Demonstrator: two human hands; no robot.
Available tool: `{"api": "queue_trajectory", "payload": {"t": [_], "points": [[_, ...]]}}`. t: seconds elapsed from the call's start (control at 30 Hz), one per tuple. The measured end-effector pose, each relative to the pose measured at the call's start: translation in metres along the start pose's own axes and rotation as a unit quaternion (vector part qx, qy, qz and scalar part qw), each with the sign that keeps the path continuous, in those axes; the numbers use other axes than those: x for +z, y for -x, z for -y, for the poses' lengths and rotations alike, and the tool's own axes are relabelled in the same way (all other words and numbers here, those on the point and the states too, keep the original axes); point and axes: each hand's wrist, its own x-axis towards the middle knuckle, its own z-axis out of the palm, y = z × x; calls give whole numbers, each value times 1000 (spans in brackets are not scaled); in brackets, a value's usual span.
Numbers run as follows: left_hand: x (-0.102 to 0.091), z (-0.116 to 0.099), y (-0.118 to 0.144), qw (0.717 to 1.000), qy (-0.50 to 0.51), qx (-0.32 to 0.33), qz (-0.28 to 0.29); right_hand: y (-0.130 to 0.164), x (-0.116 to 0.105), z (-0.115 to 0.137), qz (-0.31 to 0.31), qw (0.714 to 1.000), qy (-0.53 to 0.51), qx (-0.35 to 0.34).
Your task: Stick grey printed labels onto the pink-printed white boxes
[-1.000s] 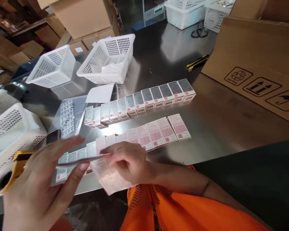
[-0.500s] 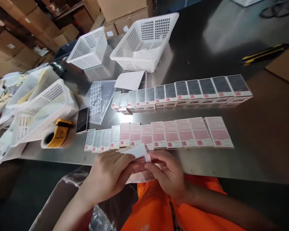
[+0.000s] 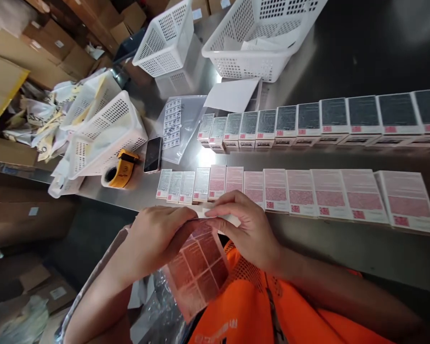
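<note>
Both hands meet at the near edge of the steel table (image 3: 344, 243). The left hand (image 3: 157, 236) and right hand (image 3: 249, 227) pinch together on the top edge of a translucent label sheet (image 3: 198, 267), fingertips closed on a small white strip (image 3: 218, 216), probably a label or backing, at that edge. The sheet hangs down over the orange vest (image 3: 258, 306), its pink printed labels showing through.

Change since half a second ago: the sheet lay bunched low between the hands; it now hangs open and flat, with the grip gathered at its top. A second ago the hands were spread wide with the sheet held flat over the row. In my judgement a single label is being peeled free.

Just beyond the hands: near row of pink-faced cartons (image 3: 308, 191), lying flat, side by side.
Farther: second row of dark-faced cartons (image 3: 326, 119).
Far left of the rows: phone (image 3: 153, 154), yellow tape dispenser (image 3: 120, 168), white perforated baskets (image 3: 107, 134), a clear bag of small labels (image 3: 174, 122), a white sheet of paper (image 3: 231, 94).
</note>
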Motion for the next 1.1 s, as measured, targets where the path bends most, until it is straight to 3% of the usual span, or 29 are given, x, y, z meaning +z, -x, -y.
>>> {"api": "queue_trajectory", "payload": {"t": [0.13, 0.3, 0.47, 0.8, 1.1], "points": [[23, 11, -1, 1000, 5, -11, -15, 1, -3, -9, 5, 994, 101, -36], [34, 16, -9, 997, 62, 3, -55, 1, 0, -16, -19, 983, 165, -74], [37, 19, -12, 993, 95, -20, -73, -1, 8, -17, -32, 972, 207, -104], [37, 15, -7, 984, 132, -88, -80, -1, 20, -19, -40, 974, 213, -68], [39, 14, -6, 977, 166, -110, -80, 2, 22, -21, -78, 953, 245, -162]]}}
